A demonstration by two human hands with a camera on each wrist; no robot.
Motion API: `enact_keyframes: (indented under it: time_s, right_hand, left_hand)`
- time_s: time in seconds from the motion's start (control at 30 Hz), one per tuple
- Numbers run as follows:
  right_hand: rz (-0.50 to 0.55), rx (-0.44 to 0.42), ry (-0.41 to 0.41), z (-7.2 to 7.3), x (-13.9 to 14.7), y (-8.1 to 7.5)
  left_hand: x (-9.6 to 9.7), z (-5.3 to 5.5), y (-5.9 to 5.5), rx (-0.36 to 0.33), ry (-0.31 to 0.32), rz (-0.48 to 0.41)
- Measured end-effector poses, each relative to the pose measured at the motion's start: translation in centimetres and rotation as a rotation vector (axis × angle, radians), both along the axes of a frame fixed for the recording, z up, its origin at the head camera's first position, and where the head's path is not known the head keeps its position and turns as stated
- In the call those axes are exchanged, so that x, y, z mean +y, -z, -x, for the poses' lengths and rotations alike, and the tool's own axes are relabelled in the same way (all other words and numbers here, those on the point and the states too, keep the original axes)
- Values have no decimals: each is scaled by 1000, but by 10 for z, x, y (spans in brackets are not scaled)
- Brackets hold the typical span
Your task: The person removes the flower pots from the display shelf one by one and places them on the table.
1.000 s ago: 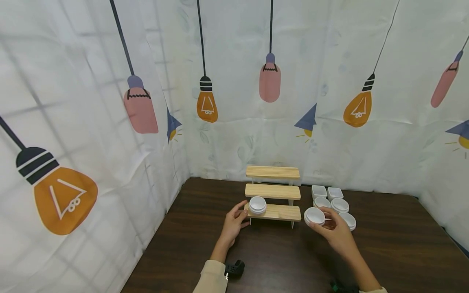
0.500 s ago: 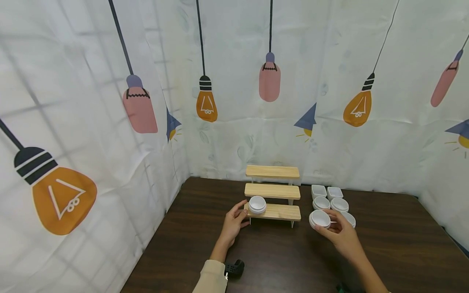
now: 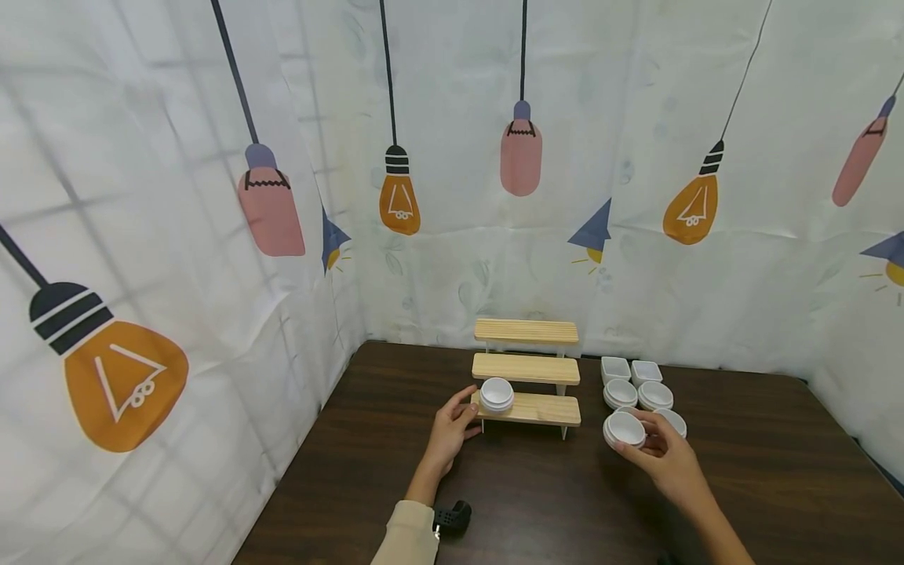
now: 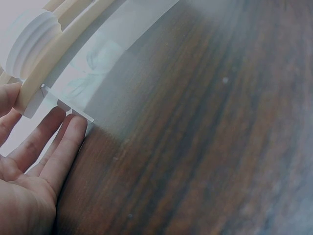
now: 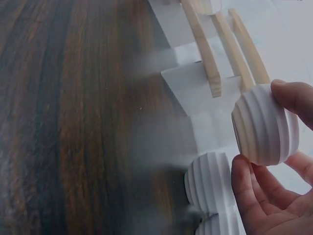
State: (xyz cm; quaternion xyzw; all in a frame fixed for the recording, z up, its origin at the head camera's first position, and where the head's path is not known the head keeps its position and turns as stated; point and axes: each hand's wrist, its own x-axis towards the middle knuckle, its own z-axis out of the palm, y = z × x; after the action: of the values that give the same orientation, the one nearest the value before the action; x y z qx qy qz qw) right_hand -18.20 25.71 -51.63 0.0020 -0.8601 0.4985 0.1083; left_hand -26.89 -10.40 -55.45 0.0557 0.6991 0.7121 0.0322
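My right hand (image 3: 667,459) pinches a small white ribbed pot (image 3: 625,429) by its side, between thumb and fingers. In the right wrist view this pot (image 5: 264,125) looks raised off the table. My left hand (image 3: 446,431) is at the left end of a three-tier wooden display stand (image 3: 544,408). Its fingers (image 4: 66,152) lie fairly straight against the stand's clear leg, and a fingertip touches the end of the lowest plank. On that plank, close to the left hand, stands another white pot (image 3: 497,395), upright.
Right of the stand, more white pots stand grouped on the dark wood table (image 3: 537,486): round ones (image 3: 655,395) nearer and square ones (image 3: 614,368) at the back. A white curtain (image 3: 438,275) with printed lamps hangs behind and at the sides.
My right hand has moved right and slightly nearer with its pot, away from the stand and toward the grouped pots. The left hand keeps its place.
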Motion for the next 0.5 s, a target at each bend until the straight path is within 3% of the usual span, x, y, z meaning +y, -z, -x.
enact_keyframes:
  time_s: [0.2, 0.5]
  right_hand:
    - [-4, 19, 5, -3, 3, 3]
    - [-22, -25, 4, -6, 11, 6]
  left_hand:
    - [0, 1, -1, -17, -6, -3]
    - [1, 1, -1, -7, 0, -3]
